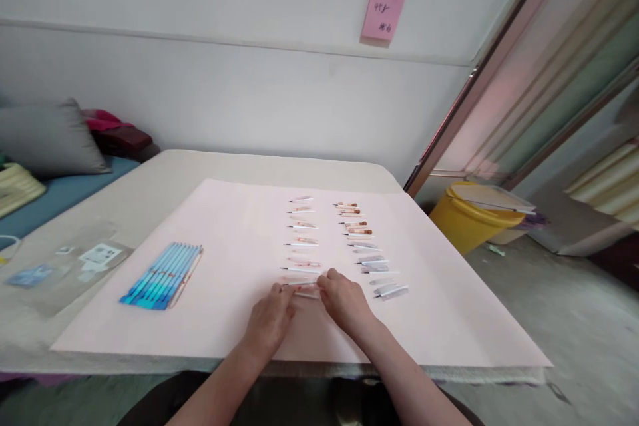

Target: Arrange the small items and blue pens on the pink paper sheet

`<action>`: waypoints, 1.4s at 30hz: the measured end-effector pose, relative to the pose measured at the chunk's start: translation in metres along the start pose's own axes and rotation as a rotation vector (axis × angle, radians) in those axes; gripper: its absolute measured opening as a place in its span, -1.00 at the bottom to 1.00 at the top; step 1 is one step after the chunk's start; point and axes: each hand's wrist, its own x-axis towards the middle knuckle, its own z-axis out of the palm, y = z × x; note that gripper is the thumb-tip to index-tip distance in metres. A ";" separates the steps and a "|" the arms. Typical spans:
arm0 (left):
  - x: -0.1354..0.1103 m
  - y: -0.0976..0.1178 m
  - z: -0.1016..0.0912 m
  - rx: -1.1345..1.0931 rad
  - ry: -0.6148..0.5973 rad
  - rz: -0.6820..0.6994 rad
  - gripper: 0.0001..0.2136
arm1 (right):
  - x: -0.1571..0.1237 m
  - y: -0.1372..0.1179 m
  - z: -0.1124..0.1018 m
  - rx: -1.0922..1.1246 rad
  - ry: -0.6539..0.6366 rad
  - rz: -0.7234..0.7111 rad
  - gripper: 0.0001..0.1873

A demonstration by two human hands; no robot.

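My left hand (272, 316) and my right hand (344, 299) meet low in the middle column on the pink sheet, fingers closed in a pinch. Between them lies a thin white pen refill (301, 284) with a dark tip, its two ends at my fingertips. Just beyond my hands, several more white refills (300, 269) lie crosswise, with clear, reddish-marked pen parts (303, 262) beside them. To the right runs a second column, with brown-ended pen parts (360, 231) at the far end and greyish clear ones (394, 293) nearer.
A fanned row of blue pens (162, 276) lies on the left of the pink sheet (239, 213). Beside it are clear plastic bags (84, 266) with a label. A yellow bin (459, 216) stands on the floor to the right. Behind is a white wall (249, 93).
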 end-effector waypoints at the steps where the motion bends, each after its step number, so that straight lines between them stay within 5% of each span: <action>1: 0.000 0.000 0.000 0.016 0.004 0.001 -0.59 | 0.000 0.001 -0.001 -0.012 0.005 0.000 -0.81; 8: 0.002 -0.007 0.005 -0.054 0.097 0.058 -0.67 | -0.001 -0.001 -0.004 0.001 -0.022 -0.036 -0.83; 18: 0.004 -0.006 0.010 -0.079 0.086 0.039 -0.67 | -0.004 -0.015 0.000 0.043 0.004 -0.138 -0.88; 29: 0.001 -0.006 0.005 0.000 0.051 -0.023 -0.74 | -0.003 -0.006 0.007 0.013 -0.089 -0.087 -0.80; 42: 0.010 -0.008 0.014 -0.126 0.097 0.015 -0.69 | 0.002 -0.013 0.003 0.107 0.042 -0.091 -0.84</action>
